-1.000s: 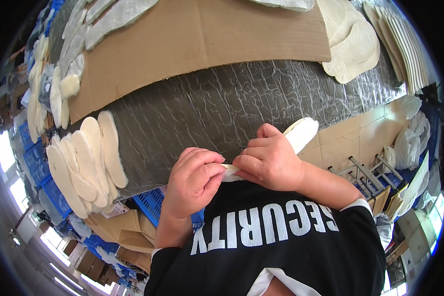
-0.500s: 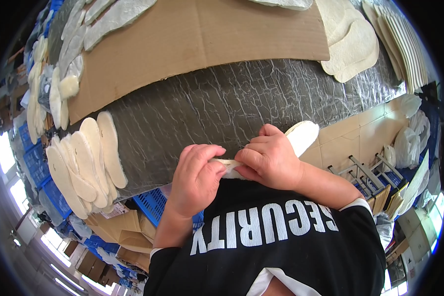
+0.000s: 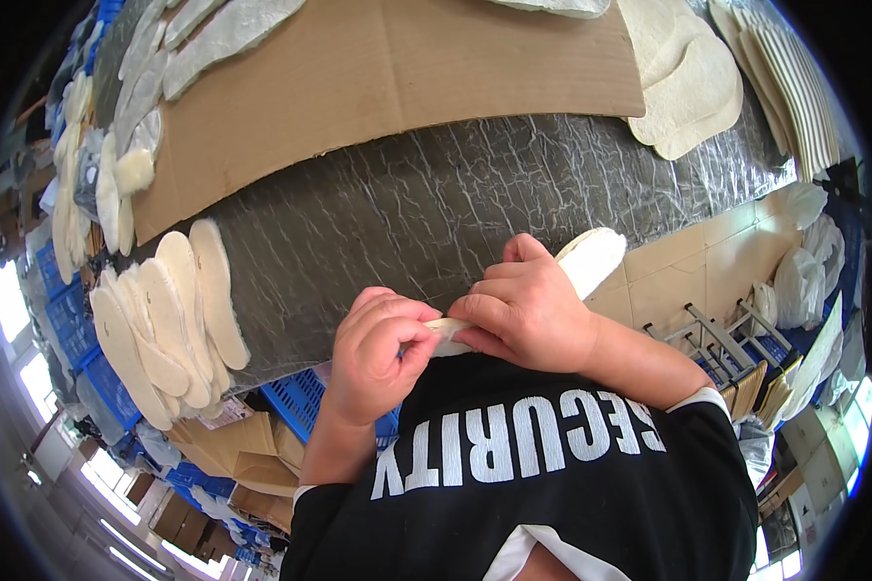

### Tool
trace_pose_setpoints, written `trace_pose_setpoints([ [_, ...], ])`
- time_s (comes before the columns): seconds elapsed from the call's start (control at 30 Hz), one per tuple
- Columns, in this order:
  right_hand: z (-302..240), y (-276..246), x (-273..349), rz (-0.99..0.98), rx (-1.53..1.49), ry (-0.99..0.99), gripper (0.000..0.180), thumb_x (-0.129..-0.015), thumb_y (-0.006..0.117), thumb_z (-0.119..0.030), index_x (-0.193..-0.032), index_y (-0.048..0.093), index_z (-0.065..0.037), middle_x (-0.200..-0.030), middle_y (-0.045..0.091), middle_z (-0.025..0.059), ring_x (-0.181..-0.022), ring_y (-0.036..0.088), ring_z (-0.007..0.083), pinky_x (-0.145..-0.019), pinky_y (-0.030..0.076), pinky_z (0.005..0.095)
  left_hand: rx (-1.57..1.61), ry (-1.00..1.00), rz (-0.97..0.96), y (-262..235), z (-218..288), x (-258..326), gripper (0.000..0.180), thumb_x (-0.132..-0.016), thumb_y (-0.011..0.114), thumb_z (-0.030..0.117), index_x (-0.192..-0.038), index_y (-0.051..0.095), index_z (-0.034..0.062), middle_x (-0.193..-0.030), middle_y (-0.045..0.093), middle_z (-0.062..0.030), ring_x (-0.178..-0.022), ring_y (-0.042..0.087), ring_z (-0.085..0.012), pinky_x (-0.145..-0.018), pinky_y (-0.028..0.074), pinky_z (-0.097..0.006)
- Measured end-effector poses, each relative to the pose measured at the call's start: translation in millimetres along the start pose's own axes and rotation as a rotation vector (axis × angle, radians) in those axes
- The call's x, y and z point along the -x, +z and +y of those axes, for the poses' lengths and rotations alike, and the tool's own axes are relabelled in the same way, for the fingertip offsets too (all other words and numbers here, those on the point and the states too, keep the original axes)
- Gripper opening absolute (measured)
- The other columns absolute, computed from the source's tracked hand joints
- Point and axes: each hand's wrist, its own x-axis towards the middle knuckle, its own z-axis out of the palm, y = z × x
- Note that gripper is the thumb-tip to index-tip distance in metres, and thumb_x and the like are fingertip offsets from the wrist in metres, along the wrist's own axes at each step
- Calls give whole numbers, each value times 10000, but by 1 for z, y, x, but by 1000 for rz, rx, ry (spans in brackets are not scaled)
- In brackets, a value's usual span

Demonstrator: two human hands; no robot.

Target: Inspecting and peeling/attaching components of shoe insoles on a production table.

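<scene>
Near the table's front edge, both my hands grip one cream, fleecy insole (image 3: 591,259). My right hand (image 3: 531,312) is closed around its middle, and one end sticks out beyond the knuckles to the upper right. My left hand (image 3: 382,351) pinches the opposite end between thumb and fingers, close beside my right thumb. Much of the insole is hidden under the hands. To the left, a loose pile of cream insoles (image 3: 170,324) lies on the dark, crinkled table cover (image 3: 358,213).
A brown cardboard sheet (image 3: 397,77) covers the table's far part. Stacked cream insoles (image 3: 693,92) lie at the far right beside a row of upright ones (image 3: 794,87). White pieces (image 3: 233,44) rest at the far left. Below the table edge is a blue crate (image 3: 300,402).
My left hand has shifted slightly left, and its fingers have curled into a tighter pinch at the insole's end. The insole's far end has tipped slightly up and left.
</scene>
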Motion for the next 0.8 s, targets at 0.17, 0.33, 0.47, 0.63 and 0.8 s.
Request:
trace_pose_setpoints([
  [0.17, 0, -3, 0, -3, 20, -12, 260, -642, 778, -182, -834, 616, -115, -659, 561, -28, -592, 539, 161, -664, 370, 356, 67, -20, 116, -6, -1, 6, 246, -701, 772, -5, -844, 573, 21, -953, 609, -141, -867, 582, -253, -719, 475, -317],
  [0.33, 0, -3, -1, 31, 31, -8, 257, -636, 783, -176, -820, 614, -114, -647, 556, -29, -579, 537, 165, -658, 374, 356, -63, 15, 121, -8, -1, 4, 178, -714, 756, 5, -817, 612, 21, -848, 569, -84, -772, 537, -224, -662, 444, -306],
  [0.47, 0, -3, -1, 48, 32, -12, 255, -638, 782, -174, -817, 612, -111, -649, 560, -27, -566, 537, 171, -648, 378, 360, -129, 16, 138, -6, -3, 3, 185, -708, 751, 7, -820, 605, 26, -841, 566, -81, -765, 536, -232, -663, 445, -314],
  [0.63, 0, -2, -1, 82, 35, 26, 246, -632, 781, -164, -801, 610, -111, -625, 562, -25, -555, 546, 175, -637, 377, 357, -286, 84, 136, 1, -1, 3, 182, -725, 725, 11, -841, 587, 42, -878, 560, -78, -786, 532, -255, -695, 440, -364],
  [0.8, 0, 4, 1, 134, 4, 142, 204, -658, 751, -161, -758, 578, -119, -597, 572, -4, -537, 561, 200, -614, 392, 349, -465, 206, 128, 14, 4, 7, 155, -751, 693, 26, -845, 574, 57, -940, 553, -73, -821, 537, -264, -747, 417, -434],
])
